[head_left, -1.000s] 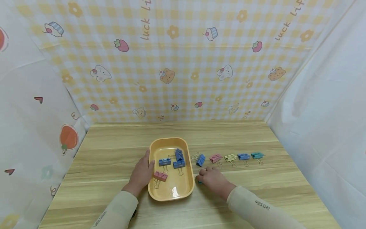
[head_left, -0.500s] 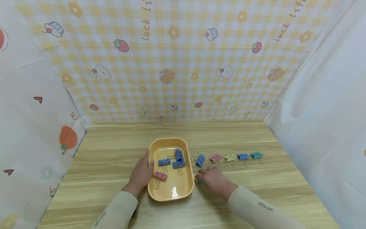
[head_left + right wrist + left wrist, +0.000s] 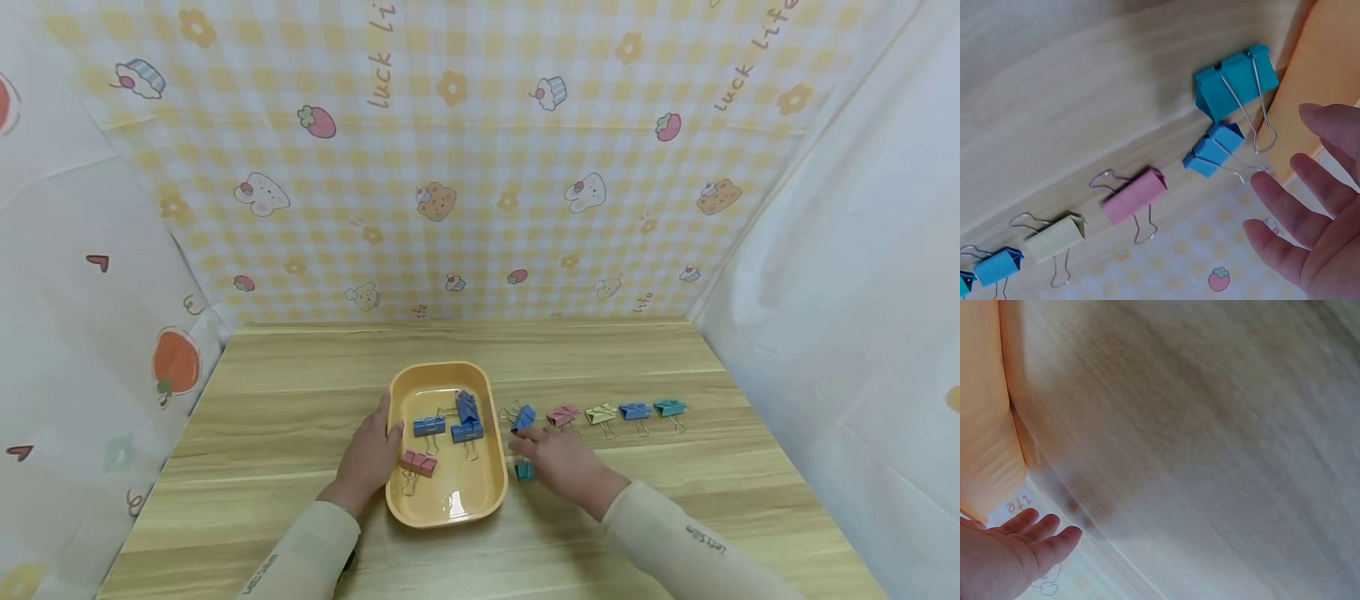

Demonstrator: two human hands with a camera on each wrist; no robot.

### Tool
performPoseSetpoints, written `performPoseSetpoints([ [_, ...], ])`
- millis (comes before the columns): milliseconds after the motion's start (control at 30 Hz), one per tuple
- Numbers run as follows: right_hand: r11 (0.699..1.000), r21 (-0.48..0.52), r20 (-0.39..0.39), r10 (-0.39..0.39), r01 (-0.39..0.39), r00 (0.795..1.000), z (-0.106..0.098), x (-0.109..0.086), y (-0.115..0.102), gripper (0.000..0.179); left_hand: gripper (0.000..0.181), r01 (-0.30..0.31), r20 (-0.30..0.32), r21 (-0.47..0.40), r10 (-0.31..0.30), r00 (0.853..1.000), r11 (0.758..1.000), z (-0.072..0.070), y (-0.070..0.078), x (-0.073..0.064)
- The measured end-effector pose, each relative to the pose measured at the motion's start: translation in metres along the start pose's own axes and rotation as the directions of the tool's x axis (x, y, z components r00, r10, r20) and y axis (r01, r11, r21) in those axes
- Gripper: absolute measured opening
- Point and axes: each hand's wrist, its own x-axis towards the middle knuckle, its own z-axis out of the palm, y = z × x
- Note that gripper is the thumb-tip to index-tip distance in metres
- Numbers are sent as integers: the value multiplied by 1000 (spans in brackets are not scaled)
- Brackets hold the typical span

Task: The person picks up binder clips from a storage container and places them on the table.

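My left hand [image 3: 369, 450] holds the left wall of a yellow tray [image 3: 395, 500], thumb over the rim and forefinger along the outside; several of its fingers [image 3: 1054, 547] stretch past the tray in the left wrist view. My right hand [image 3: 566, 462] hovers right of the tray with fingers spread and nothing between them. Nearest to it are a teal binder clip [image 3: 1235, 84], beside the tray's right wall, and a blue binder clip [image 3: 1215, 149] just behind. In the tray lie a pink binder clip [image 3: 417, 463] and several blue ones, including a blue clip [image 3: 429, 426].
A row of binder clips runs rightward across the wooden table [image 3: 300, 358]: pink clip [image 3: 564, 415], pale yellow clip [image 3: 601, 414], blue clip [image 3: 635, 411] and teal clip [image 3: 670, 407]. A checked cloth [image 3: 480, 233] stands behind the table, with white cloth at both sides.
My right hand has let go of the teal clip and shifted slightly back toward the row, uncovering the clip on the table. The left hand and tray stay put.
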Motion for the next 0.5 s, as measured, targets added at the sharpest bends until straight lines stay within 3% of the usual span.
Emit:
performPoseSetpoints([
  [200, 999, 43, -10, 29, -29, 1000, -6, 4, 4, 47, 64, 2, -1, -5, -2, 1000, 1000, 1, -1, 0],
  [367, 1000, 2, -56, 26, -26, 998, -8, 7, 7, 47, 64, 0, -8, -2, -1, 1000, 1000, 1, -1, 0],
  [500, 998, 23, -60, 56, -54, 997, -11, 11, 7, 50, 64, 11, -3, -2, -11, 1000, 1000, 0, 0, -1],
])
